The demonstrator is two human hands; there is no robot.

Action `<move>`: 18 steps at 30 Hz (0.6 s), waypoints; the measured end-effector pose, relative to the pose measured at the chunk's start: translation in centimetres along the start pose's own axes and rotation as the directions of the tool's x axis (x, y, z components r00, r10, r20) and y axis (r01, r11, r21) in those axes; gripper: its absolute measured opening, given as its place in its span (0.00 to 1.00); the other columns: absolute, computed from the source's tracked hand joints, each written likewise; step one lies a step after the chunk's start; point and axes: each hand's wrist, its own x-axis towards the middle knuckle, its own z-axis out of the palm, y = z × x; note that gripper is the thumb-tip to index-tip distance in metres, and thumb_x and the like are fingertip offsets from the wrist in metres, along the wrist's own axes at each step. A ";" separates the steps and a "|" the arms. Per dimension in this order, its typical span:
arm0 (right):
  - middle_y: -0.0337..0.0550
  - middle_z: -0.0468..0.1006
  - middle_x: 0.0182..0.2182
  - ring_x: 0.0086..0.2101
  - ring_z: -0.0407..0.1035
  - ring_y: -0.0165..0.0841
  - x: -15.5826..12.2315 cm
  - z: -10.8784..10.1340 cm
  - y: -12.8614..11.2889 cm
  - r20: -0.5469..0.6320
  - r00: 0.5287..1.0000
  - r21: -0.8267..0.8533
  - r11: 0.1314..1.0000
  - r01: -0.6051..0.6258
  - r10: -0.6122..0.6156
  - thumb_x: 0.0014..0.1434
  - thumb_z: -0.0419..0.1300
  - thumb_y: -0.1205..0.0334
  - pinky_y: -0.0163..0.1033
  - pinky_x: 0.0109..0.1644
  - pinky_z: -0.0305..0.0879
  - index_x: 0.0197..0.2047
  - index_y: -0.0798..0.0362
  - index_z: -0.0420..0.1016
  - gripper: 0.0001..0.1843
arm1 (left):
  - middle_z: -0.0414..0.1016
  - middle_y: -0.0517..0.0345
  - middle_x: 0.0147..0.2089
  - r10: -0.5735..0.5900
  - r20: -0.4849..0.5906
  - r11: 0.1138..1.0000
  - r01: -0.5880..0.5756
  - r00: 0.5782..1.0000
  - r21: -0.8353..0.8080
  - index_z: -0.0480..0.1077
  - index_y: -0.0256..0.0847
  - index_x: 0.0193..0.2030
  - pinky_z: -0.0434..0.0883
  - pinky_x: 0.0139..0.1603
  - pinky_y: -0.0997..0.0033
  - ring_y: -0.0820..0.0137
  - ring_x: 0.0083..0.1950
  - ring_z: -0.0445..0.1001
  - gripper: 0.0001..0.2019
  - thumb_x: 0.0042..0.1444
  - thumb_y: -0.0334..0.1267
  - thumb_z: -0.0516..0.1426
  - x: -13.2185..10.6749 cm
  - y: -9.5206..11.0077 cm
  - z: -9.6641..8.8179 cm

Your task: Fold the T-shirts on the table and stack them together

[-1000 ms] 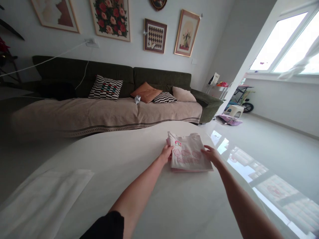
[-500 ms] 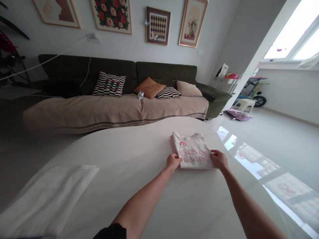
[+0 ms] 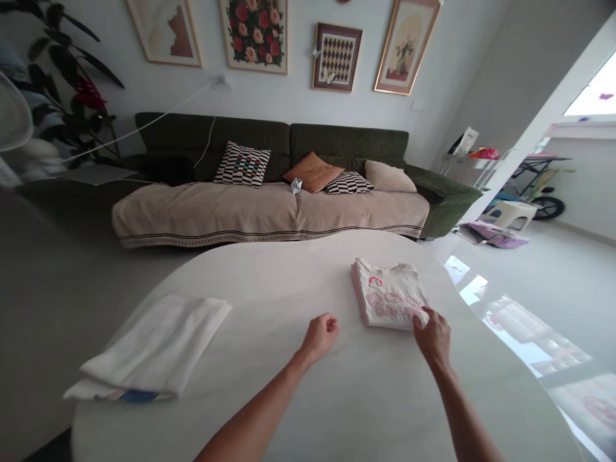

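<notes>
Dark green sofa point(image 3: 346, 144) runs along the wall behind, a beige throw point(image 3: 269, 215) spread over its seat, and in front of it stands a white rounded table point(image 3: 269, 269) with a glossy top. Toward the table's left side lies a folded white cloth point(image 3: 154, 343). Right of centre lies a folded white T-shirt point(image 3: 389, 298) with a pink print on its front, pink fabric showing along its left edge. The right hand point(image 3: 433, 337) is partly open, its fingers point(image 3: 423, 317) resting on the shirt's lower right corner without gripping it. The left hand point(image 3: 319, 337) is curled into a loose, empty fist, just beside the shirt and not touching it
</notes>
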 end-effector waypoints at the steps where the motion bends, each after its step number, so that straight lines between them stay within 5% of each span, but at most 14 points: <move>1: 0.59 0.68 0.44 0.47 0.60 0.45 -1.9 -0.1 -1.4 -0.029 0.997 0.028 0.997 0.067 -0.066 0.53 0.47 0.56 0.48 0.50 0.55 0.49 0.60 0.66 0.23 | 0.75 0.56 0.33 0.001 -0.038 1.000 0.000 0.999 0.023 0.70 0.39 0.33 0.67 0.38 0.75 0.71 0.34 0.72 0.05 0.49 0.32 0.55 -1.3 -1.0 -2.7; 5: 0.54 0.71 0.41 0.44 0.63 0.41 -10.7 -0.6 -8.0 0.083 0.949 0.246 0.929 0.277 -0.305 0.55 0.47 0.57 0.46 0.49 0.57 0.41 0.56 0.69 0.17 | 0.72 0.50 0.38 -0.053 -0.268 0.979 0.102 0.962 0.176 0.69 0.37 0.37 0.64 0.45 0.68 0.67 0.40 0.70 0.07 0.51 0.31 0.53 -6.8 -5.4 -13.8; 8: 0.49 0.73 0.36 0.39 0.66 0.38 -17.3 -1.1 -12.6 0.252 0.862 0.436 0.847 0.305 -0.440 0.55 0.47 0.60 0.42 0.46 0.60 0.38 0.53 0.70 0.13 | 0.68 0.47 0.43 -0.097 -0.424 0.908 0.254 0.901 0.332 0.68 0.38 0.41 0.60 0.49 0.62 0.60 0.48 0.65 0.11 0.49 0.31 0.55 -10.8 -8.6 -19.6; 12: 0.47 0.74 0.36 0.41 0.66 0.38 -23.7 -2.3 -16.7 0.353 0.807 0.488 0.829 0.272 -0.473 0.54 0.49 0.63 0.43 0.46 0.59 0.36 0.52 0.71 0.10 | 0.68 0.50 0.44 -0.067 -0.488 0.729 0.377 0.870 0.572 0.68 0.41 0.43 0.61 0.41 0.67 0.59 0.46 0.65 0.12 0.49 0.35 0.56 -13.9 -11.4 -22.5; 18: 0.47 0.73 0.37 0.42 0.66 0.39 -27.2 -4.5 -18.8 0.386 0.804 0.472 0.845 0.250 -0.453 0.53 0.50 0.65 0.43 0.47 0.59 0.36 0.51 0.71 0.10 | 0.70 0.55 0.35 -0.074 -0.514 0.787 0.367 0.854 0.496 0.70 0.41 0.34 0.57 0.29 0.74 0.68 0.35 0.68 0.10 0.56 0.39 0.50 -14.0 -11.8 -23.6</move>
